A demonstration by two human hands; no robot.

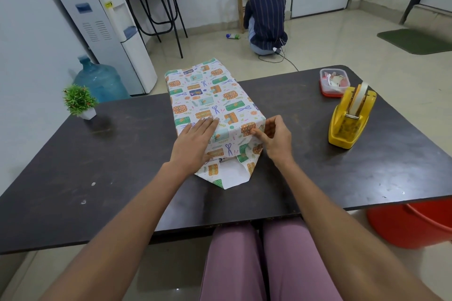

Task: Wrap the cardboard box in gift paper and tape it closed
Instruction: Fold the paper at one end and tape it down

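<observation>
1. Nearest, the person's legs in mauve trousers [264,259] sit under the front edge of the dark table [97,178], with a red bucket [411,225] on the floor to the right
2. On the table, a loose flap of gift paper [227,173] lies flat just before the box, its white underside showing
3. Just beyond, the left hand [195,142] lies flat with straight fingers on the near top corner of the wrapped box [210,100], pressing the paper down
4. Beside it, the right hand [275,138] pinches the paper fold at the box's near right corner between curled fingers and thumb
5. Further right stands a yellow tape dispenser [349,120], apart from the box, with a red-based plastic container [333,82] behind it
6. At the table's far left sits a small potted plant [79,101]
7. Beyond the table, a blue water jug [100,83] and a white water dispenser [102,27] stand by the wall, and another person [266,14] crouches on the floor, back turned
</observation>
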